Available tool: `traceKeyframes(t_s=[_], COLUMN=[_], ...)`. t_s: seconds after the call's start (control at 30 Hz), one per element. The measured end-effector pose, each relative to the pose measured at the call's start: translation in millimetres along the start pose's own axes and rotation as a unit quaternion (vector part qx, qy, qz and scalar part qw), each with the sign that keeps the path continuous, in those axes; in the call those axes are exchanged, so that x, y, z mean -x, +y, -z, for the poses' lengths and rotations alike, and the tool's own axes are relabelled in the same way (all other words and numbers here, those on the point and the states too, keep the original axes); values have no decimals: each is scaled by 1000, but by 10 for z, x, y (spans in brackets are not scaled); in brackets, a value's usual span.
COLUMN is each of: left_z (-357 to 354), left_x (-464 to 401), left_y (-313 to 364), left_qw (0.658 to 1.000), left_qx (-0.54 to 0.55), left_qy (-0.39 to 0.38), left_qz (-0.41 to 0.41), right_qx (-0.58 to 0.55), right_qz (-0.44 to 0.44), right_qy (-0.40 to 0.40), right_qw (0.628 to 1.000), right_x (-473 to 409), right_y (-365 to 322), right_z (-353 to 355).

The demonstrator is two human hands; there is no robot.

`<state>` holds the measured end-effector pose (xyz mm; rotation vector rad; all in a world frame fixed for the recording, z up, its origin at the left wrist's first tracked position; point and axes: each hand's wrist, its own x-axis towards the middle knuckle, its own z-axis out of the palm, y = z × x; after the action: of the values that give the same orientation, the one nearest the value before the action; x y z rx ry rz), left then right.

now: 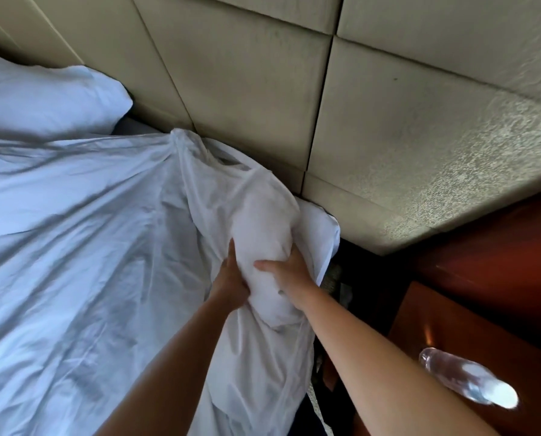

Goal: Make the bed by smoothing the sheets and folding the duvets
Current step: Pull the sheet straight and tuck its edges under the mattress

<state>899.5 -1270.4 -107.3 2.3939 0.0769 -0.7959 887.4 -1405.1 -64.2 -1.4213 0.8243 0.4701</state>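
The bed was far from made, judging by how things lay. The sheet [74,231] covering the mattress was creased all over, with long folds running from the near edge toward the head corner, so the smoothing was not yet finished. One pillow [43,99] lay at the far left along the head edge, against the padded headboard [247,73]. No neatly folded duvet could be seen anywhere; that step looked still to be done.

At the head corner on the person's right side, a bundle of white bedding [263,221] was bunched into a thick roll. Whether it was a duvet end or a pillow wrapped in cloth could not be told. Its long axis ran from the person's hands up toward the headboard, the far end pointing at the corner where the bed meets the headboard, the near end hanging over the side edge toward the person.

The left hand [231,278] gripped the roll from its left side, fingers wrapped into the cloth. The right hand [286,270] clasped it from the right, thumb lying across the top. Both were closed round the same bundle, just beside each other.

Beyond the side edge stood a wooden nightstand [483,309], with a plastic bottle [464,379] lying on it near the right forearm.
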Motion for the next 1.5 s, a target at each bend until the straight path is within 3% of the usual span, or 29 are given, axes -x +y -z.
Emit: traceKeyframes(t_s=[0.07, 0.17, 0.33, 0.4, 0.47, 0.57, 0.63, 0.8, 1.1, 1.23, 1.5], left_z=[78, 281, 577, 549, 472, 365, 364, 476, 745, 912, 1231], left_x=[77, 203, 407, 393, 394, 394, 338, 320, 976, 1556, 2869], left_y=[121, 662, 1604, 1644, 1546, 1308, 1131, 936, 922, 785, 189], left_qw=[999, 998, 984, 978, 978, 979, 978, 977, 961, 958, 958], left_qx=[37, 25, 45, 13, -22, -101, -150, -198, -262, -261, -248], left_qy=[3, -13, -14, -43, -84, -105, -97, -51, 16, 60, 121], left_qz=[-11, -54, -171, -204, -192, -143, -108, -62, -89, -100, -78], right_qx=[66, 194, 223, 250, 312, 431, 462, 486, 460, 468, 532], right_qz=[109, 225, 342, 387, 360, 106, 0, 29, 133, 176, 266], right_qy=[62, 183, 342, 400, 440, 338, 257, 156, 115, 91, 16], right_qw=[990, 937, 847, 792, 761, 830, 849, 860, 870, 861, 804], right_x=[226, 627, 1018, 975, 844, 602, 510, 450, 1055, 1610, 2785], right_y=[-252, -720, -1206, -1195, -1034, -662, -509, -394, -475, -402, -88], right_z=[-46, -20, 334, 490, 631, 815, 886, 762, 597, 482, 2])
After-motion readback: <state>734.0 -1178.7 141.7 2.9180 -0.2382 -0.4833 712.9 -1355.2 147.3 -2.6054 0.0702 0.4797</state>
